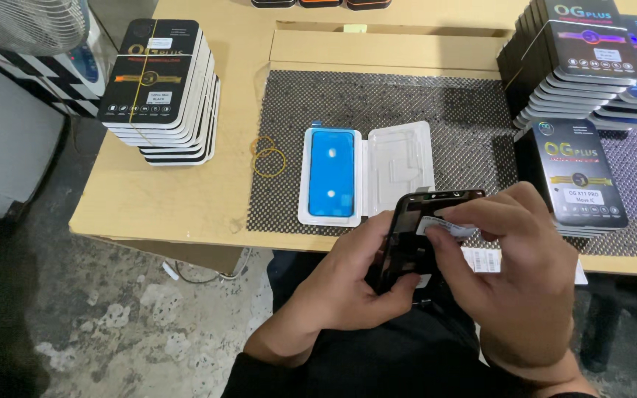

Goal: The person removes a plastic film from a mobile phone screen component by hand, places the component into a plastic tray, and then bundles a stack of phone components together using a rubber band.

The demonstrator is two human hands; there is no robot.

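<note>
Two bare hands meet over the lap, just off the near edge of the tan wooden table (pixel 186 199). Left hand (pixel 348 276) is clamped around the side and lower part of a black rectangular phone display panel (pixel 407 243), tilted up toward the camera. Right hand (pixel 514 262) comes over from the other side, thumb and forefinger pinched on a small white sticker or tab (pixel 444 225) at the panel's upper part; whether it is peeling or pressing is hard to tell, fingers cover it. Panel sits off the table, in front of the open white plastic clamshell tray (pixel 399 173) holding a blue film-covered sheet (pixel 332 173). Tray lies on the black perforated mat (pixel 377 103) on the table. Yellow rubber bands (pixel 267 156) lie at the mat's left edge. Stacks of black retail boxes (pixel 160 92) sit at the table's left and right ends.

Risk: panel is held mid-air over concrete floor, so a slipped grip could drop and crack it. Hard pinching near the tab could likely tear it or strain the thin glass.
</note>
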